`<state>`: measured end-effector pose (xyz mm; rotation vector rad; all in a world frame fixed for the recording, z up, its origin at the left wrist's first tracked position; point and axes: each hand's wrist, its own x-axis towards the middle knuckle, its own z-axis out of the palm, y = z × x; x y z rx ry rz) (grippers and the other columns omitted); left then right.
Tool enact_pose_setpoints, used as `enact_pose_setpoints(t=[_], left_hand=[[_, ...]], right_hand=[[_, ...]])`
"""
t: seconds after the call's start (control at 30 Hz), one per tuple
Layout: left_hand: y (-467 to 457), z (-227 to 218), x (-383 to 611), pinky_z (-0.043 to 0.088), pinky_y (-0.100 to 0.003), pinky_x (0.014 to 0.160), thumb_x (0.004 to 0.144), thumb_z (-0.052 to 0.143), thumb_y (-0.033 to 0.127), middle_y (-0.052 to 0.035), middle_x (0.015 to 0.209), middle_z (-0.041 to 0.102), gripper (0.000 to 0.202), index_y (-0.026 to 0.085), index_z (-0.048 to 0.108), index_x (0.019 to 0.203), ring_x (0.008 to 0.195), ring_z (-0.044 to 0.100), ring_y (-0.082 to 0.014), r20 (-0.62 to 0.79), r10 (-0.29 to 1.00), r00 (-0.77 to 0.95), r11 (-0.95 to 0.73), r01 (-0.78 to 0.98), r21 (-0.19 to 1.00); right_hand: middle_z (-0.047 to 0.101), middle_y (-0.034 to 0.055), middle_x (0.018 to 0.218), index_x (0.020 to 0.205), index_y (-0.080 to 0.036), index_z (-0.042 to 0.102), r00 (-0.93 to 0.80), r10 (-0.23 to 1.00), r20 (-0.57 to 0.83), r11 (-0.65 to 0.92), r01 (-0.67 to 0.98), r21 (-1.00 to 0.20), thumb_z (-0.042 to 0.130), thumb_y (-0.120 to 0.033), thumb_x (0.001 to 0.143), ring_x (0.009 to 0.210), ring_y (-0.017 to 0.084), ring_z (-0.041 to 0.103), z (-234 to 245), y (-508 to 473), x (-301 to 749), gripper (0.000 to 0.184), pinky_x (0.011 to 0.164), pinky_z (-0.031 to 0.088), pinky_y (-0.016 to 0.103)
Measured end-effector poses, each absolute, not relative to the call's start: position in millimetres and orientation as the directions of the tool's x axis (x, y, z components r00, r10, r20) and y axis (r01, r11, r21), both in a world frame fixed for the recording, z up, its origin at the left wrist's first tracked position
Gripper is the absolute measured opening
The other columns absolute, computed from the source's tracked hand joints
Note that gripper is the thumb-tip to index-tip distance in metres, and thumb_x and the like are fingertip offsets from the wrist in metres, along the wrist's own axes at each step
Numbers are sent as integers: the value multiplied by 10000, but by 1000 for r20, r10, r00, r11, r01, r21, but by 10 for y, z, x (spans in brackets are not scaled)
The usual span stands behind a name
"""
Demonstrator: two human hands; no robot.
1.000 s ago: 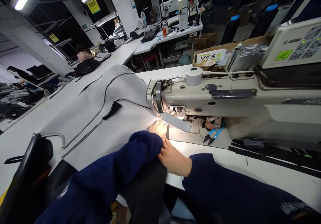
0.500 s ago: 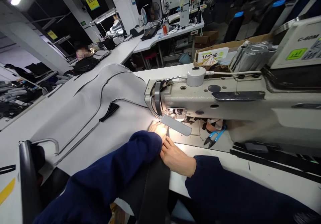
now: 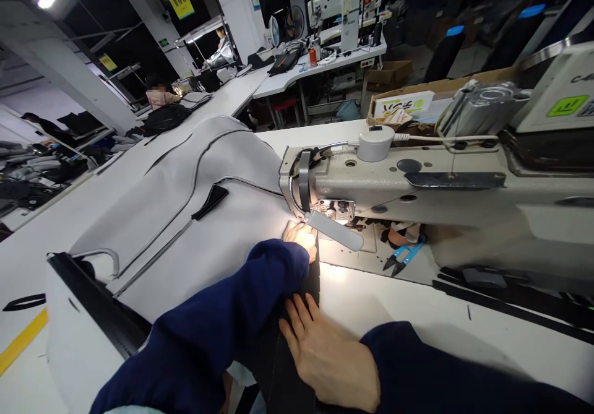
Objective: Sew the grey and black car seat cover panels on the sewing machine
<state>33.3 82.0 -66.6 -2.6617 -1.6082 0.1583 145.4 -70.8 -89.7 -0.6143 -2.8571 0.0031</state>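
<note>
Long matte-black fabric strip (image 3: 285, 374): runs from the near edge of the bench up to the head of a cream-grey metal sewing machine (image 3: 394, 185), beside a broad light-grey sheet panel (image 3: 232, 234). Left hand (image 3: 301, 239) low by the machine head, in lamplight, fingers bent down on the work; whether they pinch it, cannot tell. Right hand (image 3: 329, 358) nearer the body, clear of the left, palm down, fingers slightly spread on the strip, gripping nothing.

Progress, judged: grey panel seems well advanced, grey piped lines crossing it and a small black tab (image 3: 210, 202) set at one line. Faint pale line on the strip, perhaps stitching. Much of the strip lies on the near side of the machine head, so this edge looks unfinished. Needle point not visible behind a flat grey paddle-shaped piece (image 3: 335, 231); fresh stitches there cannot be confirmed.

Further out: blue-handled snips (image 3: 403, 256) by the machine base; white-topped bench (image 3: 394, 309) beneath; yellow strip (image 3: 23, 340) far left.
</note>
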Motion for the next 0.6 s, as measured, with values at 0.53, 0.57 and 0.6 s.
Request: enact_pose_setpoints(t=[0.53,0.57,0.6], left_hand=[[246,-498,191,343,-495,996,909,306,137,-136,1407,421,407,104,523,1252,1135,468,-253,-208,835,510,-547,810,-212],[171,-487,145,362,-512,978,932,258,139,-133,1421,405,428,123,501,1283,1149,463,-258,-204,852,482,-520,821,-236],[101,-469,104,391,-526,940,944,244,153,-135,1416,407,437,150,477,1314,1157,461,-273,-199,876,440,-480,837,-261]], right_hand=[[637,260,1046,1132,23,612,-888,416,197,907,421,-17,417,-156,859,1053,413,583,-807,-658,1417,380,924,411,620],[630,266,1070,1115,24,621,-886,420,198,905,425,-17,423,-162,859,1086,418,566,-816,-661,1408,373,943,404,617],[613,276,1112,1118,29,618,-883,424,202,902,431,-12,431,-173,860,1125,423,542,-829,-666,1401,377,960,397,611]])
